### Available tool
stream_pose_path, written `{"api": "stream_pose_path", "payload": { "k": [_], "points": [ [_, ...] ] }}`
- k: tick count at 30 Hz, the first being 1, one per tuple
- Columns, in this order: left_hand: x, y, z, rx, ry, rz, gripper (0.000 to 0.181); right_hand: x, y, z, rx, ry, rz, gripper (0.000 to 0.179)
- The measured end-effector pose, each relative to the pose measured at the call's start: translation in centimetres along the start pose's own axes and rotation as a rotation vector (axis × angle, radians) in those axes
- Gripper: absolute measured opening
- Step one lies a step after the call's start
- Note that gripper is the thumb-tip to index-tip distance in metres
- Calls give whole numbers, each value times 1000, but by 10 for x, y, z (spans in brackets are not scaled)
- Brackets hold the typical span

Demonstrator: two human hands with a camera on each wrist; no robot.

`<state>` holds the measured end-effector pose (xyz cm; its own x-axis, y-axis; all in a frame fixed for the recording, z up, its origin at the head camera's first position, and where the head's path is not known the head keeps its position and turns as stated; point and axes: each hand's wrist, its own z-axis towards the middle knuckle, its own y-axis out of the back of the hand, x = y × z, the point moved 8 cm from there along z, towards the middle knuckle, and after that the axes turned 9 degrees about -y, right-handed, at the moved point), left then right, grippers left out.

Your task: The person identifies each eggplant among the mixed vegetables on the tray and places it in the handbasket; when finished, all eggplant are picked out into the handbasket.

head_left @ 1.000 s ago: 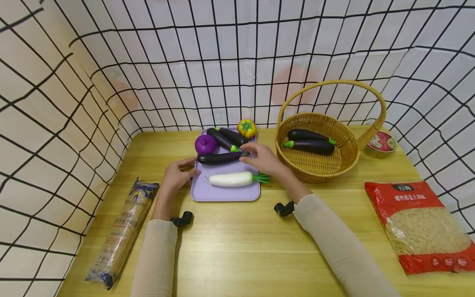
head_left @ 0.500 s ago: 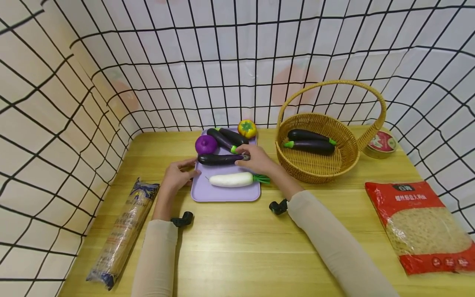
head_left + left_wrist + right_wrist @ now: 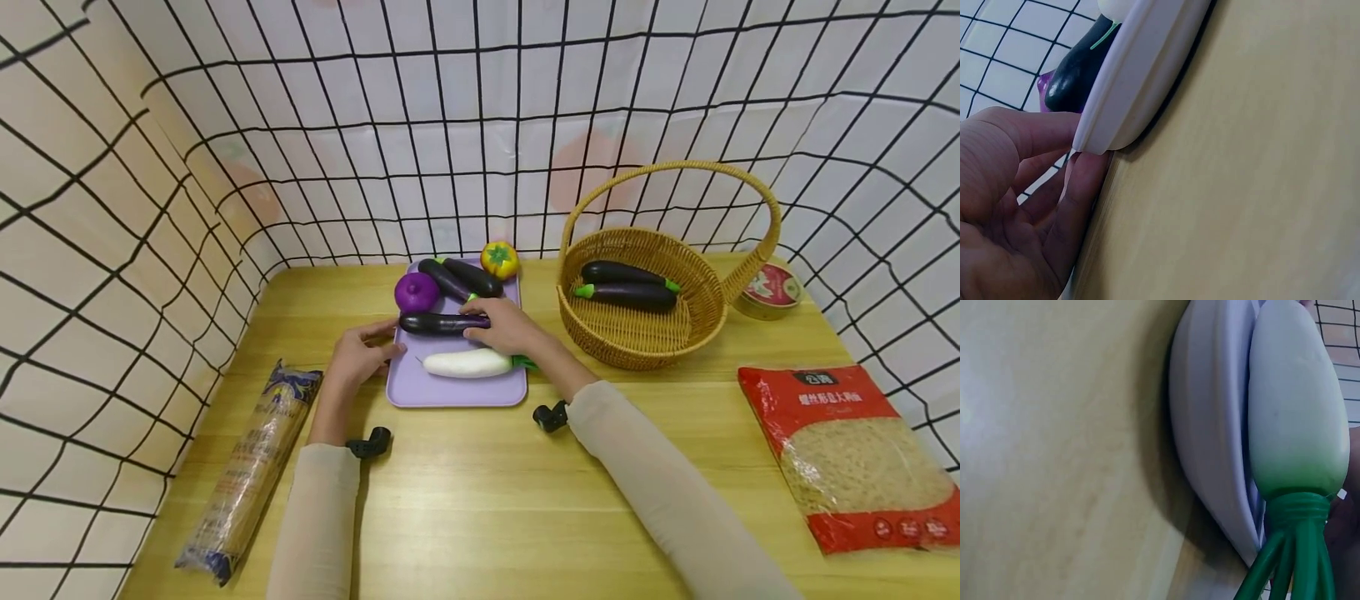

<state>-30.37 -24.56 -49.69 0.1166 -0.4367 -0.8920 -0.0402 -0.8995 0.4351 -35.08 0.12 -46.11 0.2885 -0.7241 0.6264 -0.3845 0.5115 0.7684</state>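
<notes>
A lilac tray (image 3: 457, 396) lies on the wooden table. At its left rim my left hand (image 3: 357, 354) holds the edge; in the left wrist view the thumb lies over the rim and fingers (image 3: 1079, 200) are beneath. My right hand (image 3: 502, 325) grips the stem end of a dark eggplant (image 3: 435, 323) lying across the tray, fingers on its far side and thumb on the near side. In front of it lies a white radish (image 3: 465, 363) with green leaves, which hides most of the right hand in the right wrist view.
Two eggplants (image 3: 450, 279), a purple onion-like vegetable (image 3: 416, 292) and a yellow pepper-like one (image 3: 499, 260) sit at the tray's back. A wicker basket (image 3: 600, 346) holds two eggplants. Around are a round tin (image 3: 768, 292), a red pasta bag (image 3: 847, 458) and a noodle pack (image 3: 251, 467).
My right hand has shifted left along the eggplant, from its stem tip further onto its body, now covering the tip. The left hand stays at the tray's rim.
</notes>
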Motion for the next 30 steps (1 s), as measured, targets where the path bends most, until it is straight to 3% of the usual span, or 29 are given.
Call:
{"api": "stream_pose_path", "payload": {
  "k": [8,14,30],
  "points": [
    [-4,0,2,9,-10,-2,57,1,6,-8,-12,-16,-22,46],
    [-2,-1,2,7,-14,-13,56,-4,13,-19,-20,-36,49,45],
    [0,-2,-1,6,1,-29,56,-7,69,-72,-154,-12,81,45]
  ]
}}
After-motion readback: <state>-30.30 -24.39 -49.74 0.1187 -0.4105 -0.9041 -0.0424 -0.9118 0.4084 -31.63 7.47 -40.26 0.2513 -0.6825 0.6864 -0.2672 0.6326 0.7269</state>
